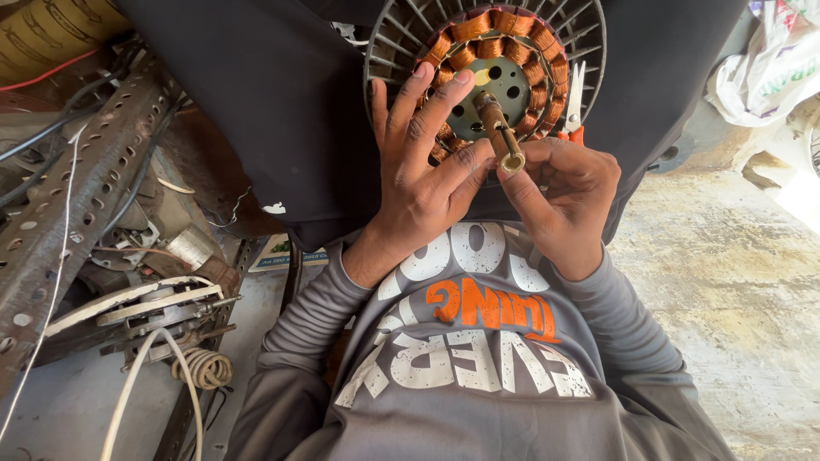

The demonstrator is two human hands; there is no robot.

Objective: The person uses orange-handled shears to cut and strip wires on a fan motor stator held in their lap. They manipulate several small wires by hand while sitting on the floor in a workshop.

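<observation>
We see a round motor stator (491,60) resting on the person's lap, on dark cloth. It has copper windings (478,26) in a ring and a grey finned rim around them. From its middle a brass-coloured shaft (498,132) points up toward the camera.

The left hand (423,171) lies spread on the stator, its fingers wide over the copper coils on the left side of the ring, and its thumb reaches to the shaft. The right hand (564,196) is closed around the upper end of the shaft, with thumb and forefinger pinching just under the tip.

Behind the right hand, a pair of scissors with orange handles (574,107) lies against the rim of the stator. On the left we see a perforated metal bar (77,196), cables, and a coil of white wire (201,369) on the floor.
</observation>
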